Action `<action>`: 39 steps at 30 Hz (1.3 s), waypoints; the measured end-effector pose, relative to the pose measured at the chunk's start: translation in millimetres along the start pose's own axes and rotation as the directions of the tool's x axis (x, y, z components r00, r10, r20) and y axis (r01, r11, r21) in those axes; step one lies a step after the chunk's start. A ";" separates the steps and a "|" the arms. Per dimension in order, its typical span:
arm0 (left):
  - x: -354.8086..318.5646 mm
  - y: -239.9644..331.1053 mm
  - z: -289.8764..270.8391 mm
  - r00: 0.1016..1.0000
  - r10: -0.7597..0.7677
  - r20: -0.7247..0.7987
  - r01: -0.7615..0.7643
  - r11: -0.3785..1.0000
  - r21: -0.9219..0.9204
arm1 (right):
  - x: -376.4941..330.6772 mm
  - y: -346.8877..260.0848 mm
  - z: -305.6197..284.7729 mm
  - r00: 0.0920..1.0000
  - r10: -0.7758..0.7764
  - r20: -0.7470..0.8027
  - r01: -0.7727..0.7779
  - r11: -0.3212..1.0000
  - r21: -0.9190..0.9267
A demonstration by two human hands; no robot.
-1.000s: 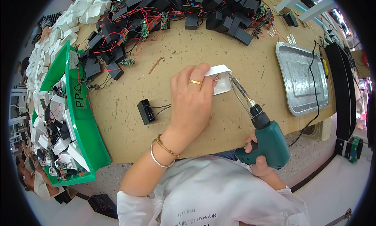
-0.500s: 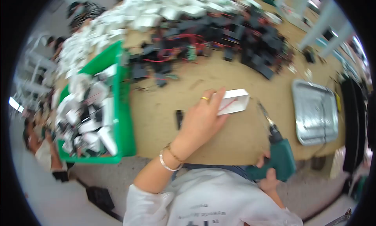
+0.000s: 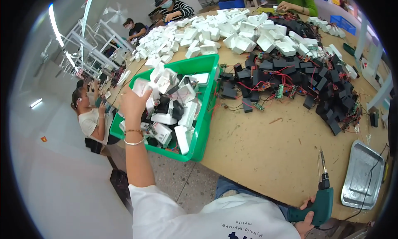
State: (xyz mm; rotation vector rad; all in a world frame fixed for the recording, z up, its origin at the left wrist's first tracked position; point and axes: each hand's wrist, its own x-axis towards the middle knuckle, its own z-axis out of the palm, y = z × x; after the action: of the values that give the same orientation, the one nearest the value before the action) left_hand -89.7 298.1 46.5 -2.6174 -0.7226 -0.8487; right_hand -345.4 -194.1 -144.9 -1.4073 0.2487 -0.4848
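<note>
My left hand [image 3: 134, 104] is over the left side of a green plastic bin [image 3: 202, 131]. Its thumb and fingers are around a white plastic housing [image 3: 141, 87], partly hidden by the hand. The bin is heaped with white housings [image 3: 188, 114], black parts and wires. Low at the right, by the table's front edge, my right hand [image 3: 306, 218] is closed around the handle of a dark green soldering gun [image 3: 323, 203]. The gun's thin metal tip [image 3: 321, 158] points away over the tabletop.
White housings [image 3: 244, 42] are piled along the far side. Black boxes with red wires and circuit boards [image 3: 290, 73] lie nearer. A metal tray [image 3: 348, 193] stands at right, a cord across it. Several people sit around, one in a green top [image 3: 304, 0].
My left hand has carried the white housing from the table leftward to the green bin. The view has swung left and up. My right hand still grips the soldering gun.
</note>
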 end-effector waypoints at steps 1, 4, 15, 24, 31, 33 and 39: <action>4.1 16.5 -3.4 1.000 0.006 -0.002 -0.006 1.000 -0.015 | 0.9 0.6 0.3 1.000 0.020 0.002 -0.020 1.000 -0.016; 27.2 78.1 4.7 0.910 0.337 -0.242 -0.402 0.858 -0.320 | 3.0 1.1 -3.5 0.999 0.052 -0.001 -0.052 0.997 -0.051; 86.6 343.6 149.5 0.883 0.430 0.191 -0.212 0.726 -0.654 | -22.3 -19.8 3.7 0.981 0.163 -0.110 -0.159 0.986 0.045; 105.3 359.0 234.4 0.689 0.686 0.234 -0.141 0.444 -0.885 | -3.9 51.1 -14.0 0.987 0.138 -0.085 -0.131 0.988 0.076; 87.5 299.4 105.6 0.516 0.830 0.212 -0.539 0.507 -0.672 | -50.0 50.6 -40.4 0.972 0.231 0.042 -0.233 0.971 0.057; 101.5 284.2 109.0 0.758 0.622 0.198 -0.413 0.692 -0.593 | -25.6 12.5 -20.0 0.961 0.260 0.092 -0.263 0.964 0.025; 48.8 259.1 -2.7 0.593 0.674 0.441 0.489 0.133 -0.862 | -4.2 -14.9 7.9 0.996 0.087 0.005 -0.086 0.993 -0.083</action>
State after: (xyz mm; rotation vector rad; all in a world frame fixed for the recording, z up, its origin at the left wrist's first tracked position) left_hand 84.2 100.0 47.1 -4.3908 0.2397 0.3964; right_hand -348.2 -186.5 -129.6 -1.4721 0.3245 -0.4010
